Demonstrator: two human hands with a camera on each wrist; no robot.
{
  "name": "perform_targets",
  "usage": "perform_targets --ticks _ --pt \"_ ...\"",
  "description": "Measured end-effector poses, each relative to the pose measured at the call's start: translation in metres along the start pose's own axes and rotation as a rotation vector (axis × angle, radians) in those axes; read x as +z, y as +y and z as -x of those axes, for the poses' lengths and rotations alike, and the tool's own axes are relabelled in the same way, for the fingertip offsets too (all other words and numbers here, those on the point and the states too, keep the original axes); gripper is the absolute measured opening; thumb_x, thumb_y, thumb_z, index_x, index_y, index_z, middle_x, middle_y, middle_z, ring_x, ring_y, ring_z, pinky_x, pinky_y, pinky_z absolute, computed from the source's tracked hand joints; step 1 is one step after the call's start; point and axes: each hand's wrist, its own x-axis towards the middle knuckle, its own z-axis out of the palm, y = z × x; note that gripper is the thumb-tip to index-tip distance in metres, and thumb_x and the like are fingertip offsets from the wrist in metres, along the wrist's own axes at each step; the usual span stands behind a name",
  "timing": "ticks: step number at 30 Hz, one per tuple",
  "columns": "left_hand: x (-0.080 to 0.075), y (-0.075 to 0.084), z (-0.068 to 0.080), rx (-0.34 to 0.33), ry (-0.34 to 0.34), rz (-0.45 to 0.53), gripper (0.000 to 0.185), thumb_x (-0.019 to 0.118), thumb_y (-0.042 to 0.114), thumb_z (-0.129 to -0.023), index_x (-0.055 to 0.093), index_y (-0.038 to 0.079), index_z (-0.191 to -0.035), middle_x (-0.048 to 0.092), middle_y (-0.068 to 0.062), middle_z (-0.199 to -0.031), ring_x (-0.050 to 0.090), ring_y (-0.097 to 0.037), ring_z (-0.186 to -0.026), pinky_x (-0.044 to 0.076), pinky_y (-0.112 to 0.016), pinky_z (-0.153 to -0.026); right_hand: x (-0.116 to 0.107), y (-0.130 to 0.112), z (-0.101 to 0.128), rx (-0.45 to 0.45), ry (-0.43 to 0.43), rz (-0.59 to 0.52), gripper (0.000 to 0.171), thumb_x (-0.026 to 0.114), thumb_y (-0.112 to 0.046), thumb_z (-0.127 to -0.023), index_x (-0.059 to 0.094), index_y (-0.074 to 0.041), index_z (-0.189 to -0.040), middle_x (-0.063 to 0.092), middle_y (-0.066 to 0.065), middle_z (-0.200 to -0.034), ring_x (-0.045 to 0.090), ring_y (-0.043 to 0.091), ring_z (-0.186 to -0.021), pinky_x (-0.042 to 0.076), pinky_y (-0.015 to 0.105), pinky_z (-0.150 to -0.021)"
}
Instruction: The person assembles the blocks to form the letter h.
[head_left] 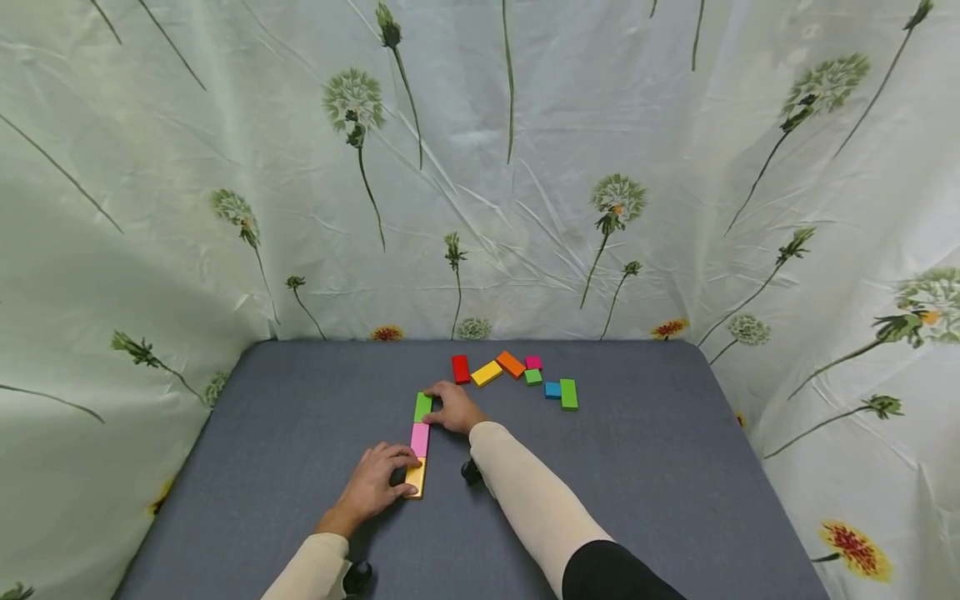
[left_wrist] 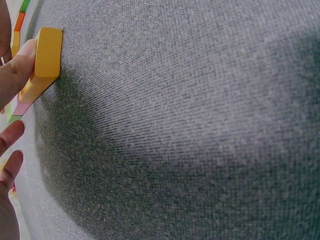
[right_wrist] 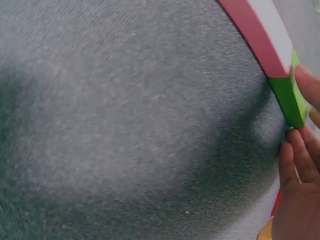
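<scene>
Black fabric sleeve (head_left: 617,572) lay behind the right hand (head_left: 456,408), which pinched a green rectangular block (head_left: 423,406); the left hand (head_left: 372,481) pinched a yellow rectangular block (head_left: 416,477), a pink rectangular block (head_left: 420,440) between hands, probably to align all 3.

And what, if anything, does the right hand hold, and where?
The right hand holds the green block, thumb near the pink block, fingers at the far end.

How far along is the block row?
Done, it seems: a pink block lies between a yellow block and a green block, end to end. In hand: the left hand holds the yellow block, the right hand the green one. Possibly remaining: seven other blocks lie apart from these three.
</scene>
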Motion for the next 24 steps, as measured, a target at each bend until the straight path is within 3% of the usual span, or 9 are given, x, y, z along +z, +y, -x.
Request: perform_targets --ticks 7,17,24 --pt "0.001 0.003 0.0 0.026 0.021 -0.019 0.037 0.086 0.025 -0.067 0.073 0.012 -0.099 0.065 0.001 -0.108 0.055 -0.019 -0.097 0.041 -0.043 -0.085 -0.004 0.004 0.004 -0.011 0.012 -0.071 0.048 0.076 -0.018 -0.084 0.061 -0.007 -0.128 0.059 0.009 -0.122 0.054 0.022 -0.111 0.043 0.035 -0.096" --pt "0.001 0.006 0.0 -0.012 0.006 -0.02 0.036 0.085 0.024 -0.069 0.072 0.012 -0.1 0.064 0.001 -0.109 0.054 -0.018 -0.099 0.041 -0.042 -0.087 -0.015 0.02 0.015 -0.051 0.047 -0.126 0.045 0.075 -0.014 -0.084 0.061 -0.004 -0.125 0.059 0.012 -0.121 0.055 0.026 -0.109 0.044 0.04 -0.094" --pt "0.001 0.004 0.002 0.051 0.042 -0.014 0.037 0.086 0.021 -0.067 0.072 0.01 -0.1 0.063 -0.002 -0.106 0.054 -0.021 -0.097 0.041 -0.043 -0.083 -0.024 0.031 0.021 -0.056 0.066 -0.134 0.043 0.075 -0.013 -0.084 0.062 -0.002 -0.123 0.059 0.012 -0.118 0.057 0.028 -0.109 0.045 0.041 -0.093"
